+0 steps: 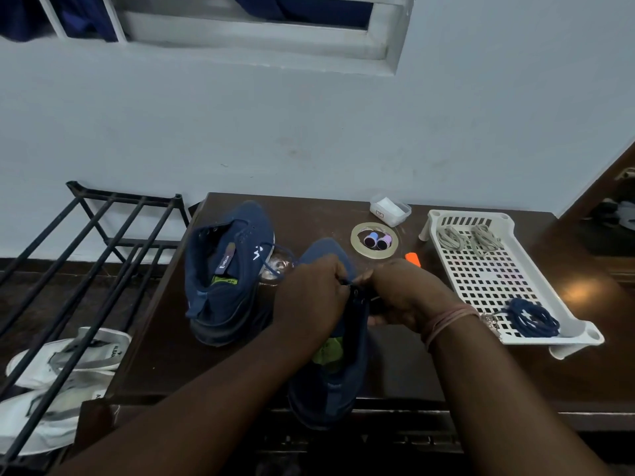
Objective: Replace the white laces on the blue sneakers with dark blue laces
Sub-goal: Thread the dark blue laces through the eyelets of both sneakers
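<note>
1. Grip: my left hand (311, 292) and right hand (398, 293) meet at centre frame over the near sneaker (338, 379). Fingers of both are curled; they pinch a dark blue lace (347, 282) between them at the eyelet area. Which eyelet it is, I cannot tell; the hands cover most of the lacing.
2. Near sneaker: stands on the desk (395, 365) at lower centre, heel toward me and overhanging the front edge, toe pointing up-frame past my knuckles.
3. Far sneaker (226, 266): left of centre, just beside my left hand, on the desk. A dark blue lace strand (275, 259) loops from its eyelets toward the right. Judged already relaced, or nearly; no bow visible.
4. White tray (536, 293): right of frame, on the desk. Two pale lace bundles (469, 237) lie at its far end; I take these for the removed white laces. A dark blue coil (532, 319) lies at its near corner, apparently spare.
5. Progress, as judged: old laces out of both shoes; one shoe threaded; second shoe in threading now. Left: finish eyelets on near sneaker, tidy or tie both.
6. Elsewhere: tape roll (374, 240) with two small spools inside, upper centre of desk; white shoes (65, 372) under black rack, lower left.
</note>
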Demonstrator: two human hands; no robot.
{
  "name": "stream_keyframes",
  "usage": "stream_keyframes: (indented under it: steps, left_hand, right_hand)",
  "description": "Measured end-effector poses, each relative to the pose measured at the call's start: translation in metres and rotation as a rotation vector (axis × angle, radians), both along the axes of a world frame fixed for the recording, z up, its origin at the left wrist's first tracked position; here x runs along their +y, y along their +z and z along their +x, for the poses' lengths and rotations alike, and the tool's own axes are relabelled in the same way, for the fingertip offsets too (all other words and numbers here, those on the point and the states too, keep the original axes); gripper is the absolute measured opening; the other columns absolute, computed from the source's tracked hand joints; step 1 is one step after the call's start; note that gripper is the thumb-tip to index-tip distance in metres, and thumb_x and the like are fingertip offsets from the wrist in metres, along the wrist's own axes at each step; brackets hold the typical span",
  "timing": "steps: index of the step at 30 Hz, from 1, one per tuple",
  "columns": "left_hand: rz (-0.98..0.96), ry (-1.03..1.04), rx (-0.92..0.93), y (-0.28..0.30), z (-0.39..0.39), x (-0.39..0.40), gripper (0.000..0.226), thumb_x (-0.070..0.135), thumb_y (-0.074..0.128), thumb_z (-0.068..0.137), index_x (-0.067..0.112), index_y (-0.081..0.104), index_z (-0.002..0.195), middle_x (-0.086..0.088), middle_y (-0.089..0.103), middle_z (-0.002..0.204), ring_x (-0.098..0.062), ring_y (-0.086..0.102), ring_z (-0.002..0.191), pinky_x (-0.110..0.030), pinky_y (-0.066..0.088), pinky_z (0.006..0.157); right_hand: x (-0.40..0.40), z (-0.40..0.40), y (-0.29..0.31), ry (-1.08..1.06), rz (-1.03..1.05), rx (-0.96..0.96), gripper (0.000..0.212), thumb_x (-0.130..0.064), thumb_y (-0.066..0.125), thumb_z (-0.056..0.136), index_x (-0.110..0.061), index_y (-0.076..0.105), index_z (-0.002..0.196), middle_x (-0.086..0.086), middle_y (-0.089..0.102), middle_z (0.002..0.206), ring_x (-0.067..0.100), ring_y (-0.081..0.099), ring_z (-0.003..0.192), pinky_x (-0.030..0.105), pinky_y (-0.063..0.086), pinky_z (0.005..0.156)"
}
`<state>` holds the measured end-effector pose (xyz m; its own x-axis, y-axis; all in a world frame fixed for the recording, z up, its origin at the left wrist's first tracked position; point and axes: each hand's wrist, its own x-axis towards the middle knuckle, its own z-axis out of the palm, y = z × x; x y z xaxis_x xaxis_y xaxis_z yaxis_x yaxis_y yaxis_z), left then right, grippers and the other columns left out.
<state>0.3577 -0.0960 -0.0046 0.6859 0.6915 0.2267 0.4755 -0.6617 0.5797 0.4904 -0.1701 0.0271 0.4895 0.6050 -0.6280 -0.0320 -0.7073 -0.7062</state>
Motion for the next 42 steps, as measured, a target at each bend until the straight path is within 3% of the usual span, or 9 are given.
stream_keyframes:
  steps: [7,12,15,20,24,29,33,37,42]
  left_hand:
    - [-0.266,0.048,-0.025,0.023,-0.005,0.019,0.016,0.034,0.073,0.08,0.026,0.06,0.083,0.01,0.067,0.075,-0.011,0.065,0.079,-0.039,0.053,0.083]
    - [-0.274,0.18,0.074,0.049,-0.028,0.042,0.009,0.025,0.056,0.088,0.023,0.062,0.081,0.008,0.067,0.078,-0.016,0.065,0.084,-0.046,0.052,0.094]
    - [-0.3,0.162,0.281,0.053,-0.038,0.05,0.015,0.02,0.055,0.089,0.013,0.061,0.077,-0.006,0.069,0.078,-0.023,0.066,0.082,-0.043,0.048,0.099]
    - [-0.261,0.017,0.389,0.047,-0.036,0.041,0.018,0.023,0.062,0.092,0.01,0.073,0.085,-0.003,0.073,0.086,-0.017,0.068,0.085,-0.031,0.054,0.078]
    - [-0.272,-0.04,0.397,0.039,-0.032,0.039,0.022,0.021,0.061,0.092,0.006,0.074,0.082,-0.004,0.074,0.084,-0.015,0.069,0.08,-0.028,0.053,0.071]
    - [-0.231,-0.048,0.471,0.038,-0.028,0.039,0.025,0.022,0.05,0.095,0.007,0.056,0.076,-0.008,0.06,0.075,-0.02,0.055,0.069,-0.028,0.041,0.06]
    - [-0.231,-0.01,0.481,0.035,-0.026,0.04,0.017,0.028,0.047,0.099,0.014,0.054,0.093,-0.005,0.059,0.09,-0.02,0.053,0.08,-0.028,0.04,0.07]
    - [-0.367,0.046,0.341,0.035,-0.023,0.044,0.021,0.027,0.052,0.095,0.008,0.059,0.091,-0.01,0.066,0.085,-0.018,0.059,0.072,-0.029,0.044,0.064]
    - [-0.329,0.069,0.319,0.041,-0.029,0.046,0.027,0.03,0.068,0.092,0.007,0.069,0.077,-0.004,0.072,0.079,-0.015,0.066,0.074,-0.023,0.045,0.062]
  right_hand:
    - [0.005,-0.001,0.004,-0.149,0.136,-0.245,0.012,-0.009,0.052,0.094,-0.003,0.063,0.094,0.015,0.062,0.085,0.024,0.06,0.071,0.038,0.055,0.072]
    - [0.001,0.005,0.035,-0.808,0.977,-0.645,0.01,-0.018,0.04,0.098,-0.017,0.05,0.095,0.0,0.065,0.095,0.015,0.066,0.091,0.03,0.054,0.082]
    - [-0.004,0.005,0.029,-0.533,0.723,-0.599,0.016,-0.018,0.052,0.093,-0.018,0.055,0.108,-0.005,0.063,0.101,0.0,0.059,0.081,0.021,0.047,0.071]
    - [0.001,-0.014,0.007,0.33,-0.042,-0.564,0.02,-0.021,0.054,0.096,-0.007,0.068,0.093,0.012,0.068,0.091,0.025,0.064,0.082,0.027,0.048,0.067]
    - [0.004,-0.014,0.008,0.132,0.047,-0.524,0.018,-0.022,0.051,0.088,-0.01,0.063,0.083,0.014,0.064,0.087,0.033,0.063,0.084,0.035,0.052,0.072]
    - [0.004,-0.005,0.042,-0.598,0.695,0.212,0.019,-0.017,0.042,0.092,-0.015,0.046,0.074,0.006,0.05,0.062,0.017,0.041,0.042,0.028,0.035,0.049]
    - [-0.011,0.005,0.03,-0.181,0.376,-0.557,0.025,-0.038,0.059,0.089,-0.016,0.064,0.076,-0.002,0.062,0.071,0.017,0.058,0.059,0.032,0.049,0.054]
    - [-0.008,-0.005,0.012,0.443,-0.063,-0.613,0.024,-0.029,0.059,0.095,-0.02,0.063,0.073,0.004,0.065,0.087,0.022,0.061,0.084,0.032,0.052,0.076]
    - [-0.008,-0.001,0.003,0.361,-0.151,-0.871,0.024,-0.026,0.059,0.095,-0.006,0.072,0.101,0.013,0.069,0.106,0.029,0.059,0.108,0.027,0.042,0.081]
